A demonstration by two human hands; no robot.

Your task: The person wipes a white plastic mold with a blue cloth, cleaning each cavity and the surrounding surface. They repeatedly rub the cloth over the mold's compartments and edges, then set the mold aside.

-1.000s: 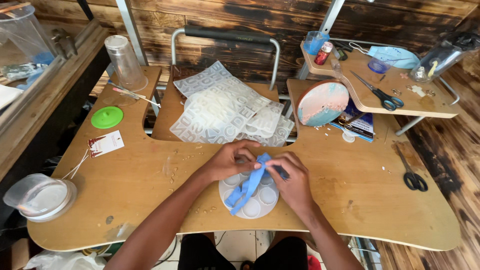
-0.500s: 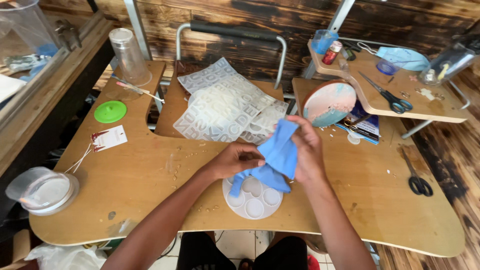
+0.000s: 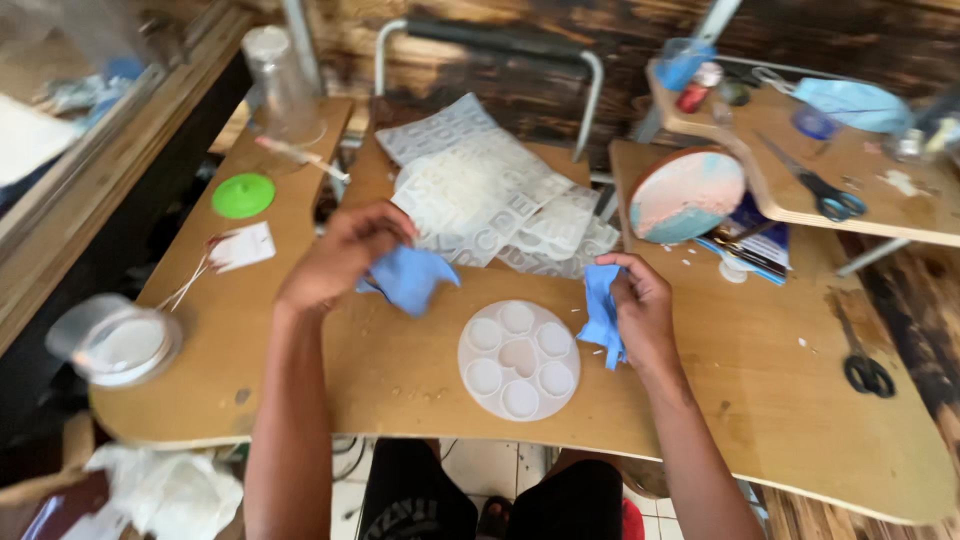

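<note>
My left hand (image 3: 345, 255) grips a crumpled blue glove (image 3: 412, 276) just left of a round white silicone mould (image 3: 518, 358) with several round cavities, which lies flat on the wooden table (image 3: 780, 400). My right hand (image 3: 642, 305) holds a second blue glove (image 3: 600, 312) at the mould's right edge. The two hands are apart, one on each side of the mould.
A pile of clear silicone mould sheets (image 3: 490, 200) lies behind the hands. A round pink and teal disc (image 3: 686, 195) leans at the right, black scissors (image 3: 862, 368) lie far right. A green lid (image 3: 243, 194), a tag (image 3: 243, 245) and a lidded plastic tub (image 3: 115, 343) sit left. A side shelf (image 3: 870, 190) carries blue-handled scissors (image 3: 822, 195).
The blue material held together over the mould has come apart into two pieces. My left hand moved left with one, my right hand moved right and down with the other, uncovering the mould.
</note>
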